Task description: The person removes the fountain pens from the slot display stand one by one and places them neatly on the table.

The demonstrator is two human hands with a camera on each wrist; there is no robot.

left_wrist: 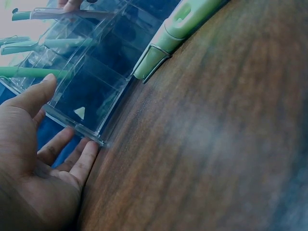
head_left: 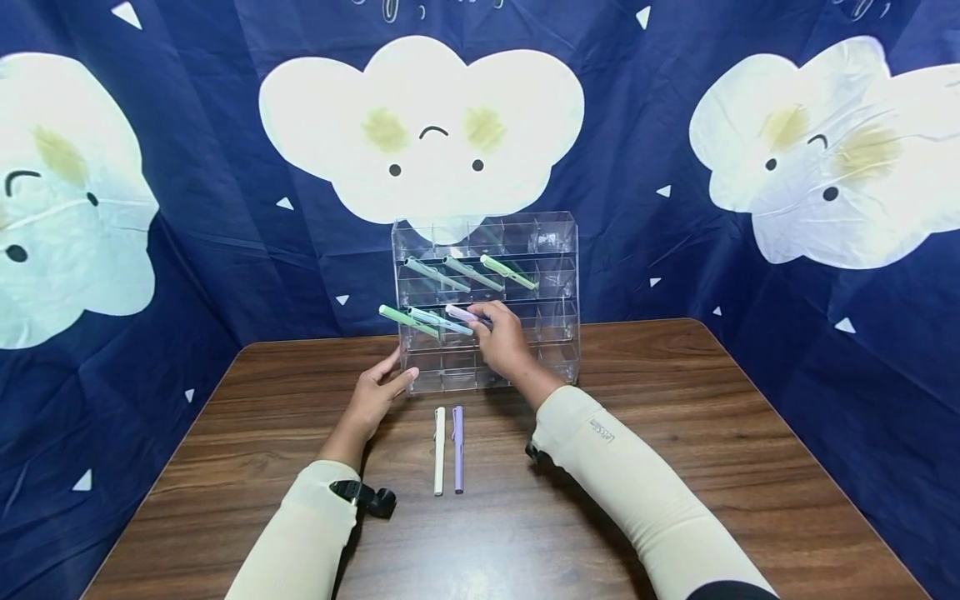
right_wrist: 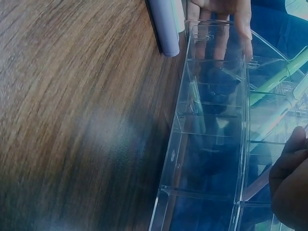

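Note:
A clear plastic tiered rack [head_left: 566,321] with small compartments stands at the far side of the table. My left hand [head_left: 375,398] holds its lower left corner, thumb [left_wrist: 41,94] at the front and fingers along the side. My right hand [head_left: 506,340] pinches a light lilac pen [head_left: 460,313], which slants into the second tier from the bottom. Left of it in that tier lean a light blue pen [head_left: 431,318] and a green pen [head_left: 397,315]. The tier above bears two grey-blue pens [head_left: 427,268] and a pale green pen [head_left: 502,268].
On the wooden table [head_left: 637,417] in front of the rack, a cream pen [head_left: 439,454] and a purple pen [head_left: 458,454] lie side by side. Dark blue cloth [head_left: 637,250] with cloud prints hangs behind and beside the table.

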